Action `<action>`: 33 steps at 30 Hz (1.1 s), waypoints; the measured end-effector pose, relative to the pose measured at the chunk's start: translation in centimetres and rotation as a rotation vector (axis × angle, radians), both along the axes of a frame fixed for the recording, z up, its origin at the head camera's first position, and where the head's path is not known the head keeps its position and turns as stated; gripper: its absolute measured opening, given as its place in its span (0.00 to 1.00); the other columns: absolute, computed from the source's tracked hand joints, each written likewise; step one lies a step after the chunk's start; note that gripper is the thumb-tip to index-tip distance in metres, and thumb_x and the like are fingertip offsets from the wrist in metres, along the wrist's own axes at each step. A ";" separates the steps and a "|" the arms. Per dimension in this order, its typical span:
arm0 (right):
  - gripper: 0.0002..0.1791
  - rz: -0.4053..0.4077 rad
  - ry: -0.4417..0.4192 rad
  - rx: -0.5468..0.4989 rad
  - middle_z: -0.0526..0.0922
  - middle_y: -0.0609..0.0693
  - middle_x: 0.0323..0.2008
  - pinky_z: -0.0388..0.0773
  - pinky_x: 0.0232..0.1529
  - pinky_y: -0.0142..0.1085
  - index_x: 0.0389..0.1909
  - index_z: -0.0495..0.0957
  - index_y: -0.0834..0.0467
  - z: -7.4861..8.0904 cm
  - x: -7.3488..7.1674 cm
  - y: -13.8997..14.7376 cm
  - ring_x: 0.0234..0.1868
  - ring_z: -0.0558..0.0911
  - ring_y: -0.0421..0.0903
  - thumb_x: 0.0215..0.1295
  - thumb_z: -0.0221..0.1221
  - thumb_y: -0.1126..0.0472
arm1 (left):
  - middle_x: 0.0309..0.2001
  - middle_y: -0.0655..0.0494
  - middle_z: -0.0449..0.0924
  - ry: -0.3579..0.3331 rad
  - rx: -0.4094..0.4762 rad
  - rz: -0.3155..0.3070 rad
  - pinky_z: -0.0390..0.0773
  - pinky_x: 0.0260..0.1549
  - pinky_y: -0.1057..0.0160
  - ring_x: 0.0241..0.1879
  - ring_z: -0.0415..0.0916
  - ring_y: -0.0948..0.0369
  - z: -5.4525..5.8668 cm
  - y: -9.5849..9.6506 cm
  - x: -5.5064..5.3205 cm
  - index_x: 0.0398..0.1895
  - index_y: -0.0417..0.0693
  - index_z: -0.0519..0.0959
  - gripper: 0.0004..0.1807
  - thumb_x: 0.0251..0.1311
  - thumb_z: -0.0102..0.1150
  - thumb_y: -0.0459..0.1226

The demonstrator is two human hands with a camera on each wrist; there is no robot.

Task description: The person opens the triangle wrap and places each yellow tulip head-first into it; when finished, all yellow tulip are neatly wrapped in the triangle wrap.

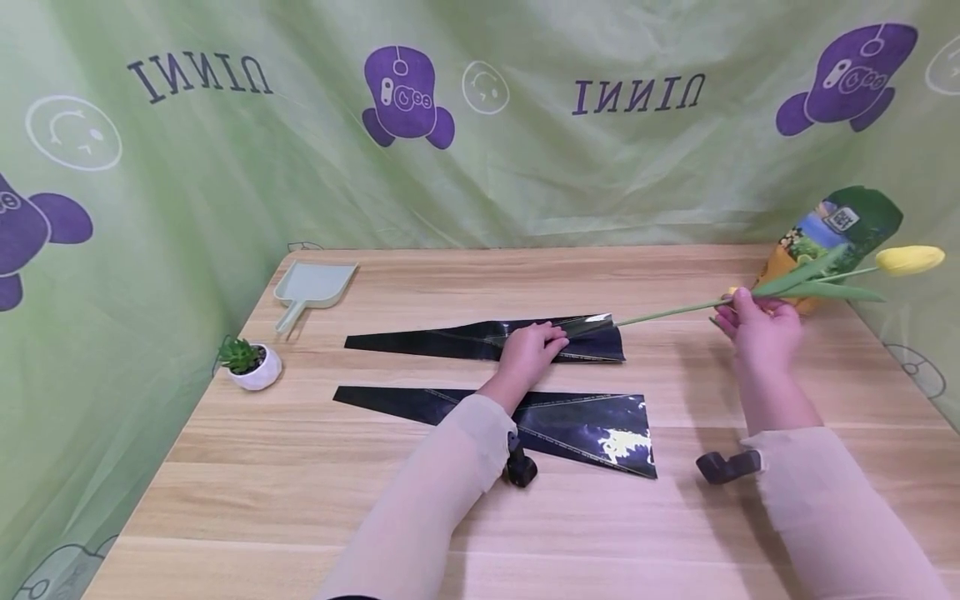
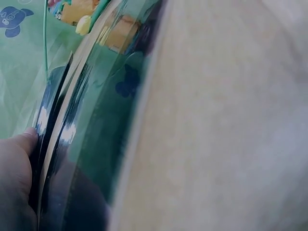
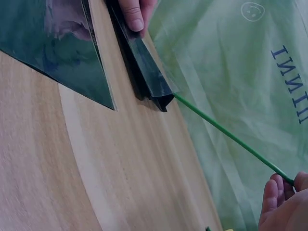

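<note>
My right hand [image 1: 767, 335] pinches the green stem of a yellow tulip [image 1: 910, 260], whose bloom and leaves point to the right. The stem's other end runs into the wide mouth of a glossy black tapered flower sleeve [image 1: 427, 342]. Over that sleeve's middle, my left hand [image 1: 529, 357] grips it with fingers on top. In the right wrist view the stem [image 3: 231, 135] stretches from the sleeve's folded mouth to my right fingers. A second black flower sleeve [image 1: 585, 423] lies flat nearer to me, partly under my left forearm.
At the back right stands a colourful printed bag [image 1: 813, 225], partly behind the tulip leaves. A pale green dustpan [image 1: 313, 285] lies at the back left, near a small potted succulent [image 1: 255, 367]. Green printed fabric [image 1: 525, 183] hangs around the wooden table [image 1: 255, 483].
</note>
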State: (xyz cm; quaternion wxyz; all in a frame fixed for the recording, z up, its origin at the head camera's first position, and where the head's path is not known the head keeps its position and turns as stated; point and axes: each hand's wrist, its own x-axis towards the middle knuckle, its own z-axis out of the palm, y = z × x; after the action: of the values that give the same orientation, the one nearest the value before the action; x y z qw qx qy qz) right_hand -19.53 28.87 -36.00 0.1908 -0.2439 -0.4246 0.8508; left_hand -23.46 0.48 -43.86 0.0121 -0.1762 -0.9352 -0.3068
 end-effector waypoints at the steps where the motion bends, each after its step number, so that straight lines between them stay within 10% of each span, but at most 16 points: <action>1: 0.09 0.009 -0.005 0.005 0.85 0.50 0.22 0.85 0.24 0.31 0.39 0.68 0.59 -0.1 0.0 -0.1 0.20 0.85 0.43 0.65 0.61 0.67 | 0.57 0.59 0.82 0.003 0.004 -0.001 0.71 0.66 0.60 0.65 0.73 0.59 0.0 0.0 0.0 0.53 0.55 0.84 0.15 0.68 0.57 0.46; 33: 0.10 0.216 -0.214 0.155 0.84 0.43 0.29 0.85 0.35 0.27 0.41 0.67 0.55 -3.7 -0.9 -8.0 0.29 0.85 0.36 0.68 0.60 0.61 | 0.51 0.60 0.85 0.072 0.082 0.002 0.76 0.60 0.65 0.57 0.79 0.61 -0.2 -0.3 0.1 0.48 0.55 0.86 0.13 0.68 0.57 0.46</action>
State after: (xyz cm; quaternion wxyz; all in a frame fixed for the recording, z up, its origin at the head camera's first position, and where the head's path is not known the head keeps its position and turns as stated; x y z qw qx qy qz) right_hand -20.42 20.92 -39.74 0.0703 -0.2707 -0.5307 0.8001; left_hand -23.36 0.22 -44.02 0.0535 -0.1855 -0.9210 -0.3385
